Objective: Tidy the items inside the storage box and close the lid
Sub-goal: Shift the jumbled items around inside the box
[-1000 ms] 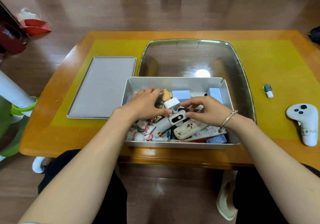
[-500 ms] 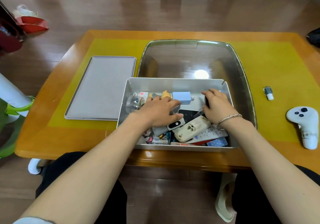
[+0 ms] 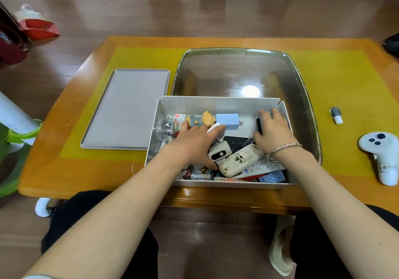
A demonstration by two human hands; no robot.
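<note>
The grey storage box (image 3: 220,102) stands open at the table's near edge, full of small items. Its flat grey lid (image 3: 127,110) lies on the table to the left. My left hand (image 3: 194,141) lies palm down in the middle of the box, fingers spread over a white rounded item (image 3: 212,128), near a light blue charger (image 3: 226,119) and a yellow figure (image 3: 208,117). My right hand (image 3: 273,133) rests at the box's back right corner over a black item (image 3: 258,125); whether it grips is hidden. A white power adapter (image 3: 239,160) lies at the front.
A large shiny metal tray (image 3: 237,71) sits behind and under the box. A clear jar (image 3: 165,127) lies in the box's left side. On the yellow mat to the right are a white controller (image 3: 382,155) and a small grey-and-white item (image 3: 336,116).
My right hand has moved from the box's middle to its back right corner. My left hand has shifted right toward the centre, uncovering the jar and the figure.
</note>
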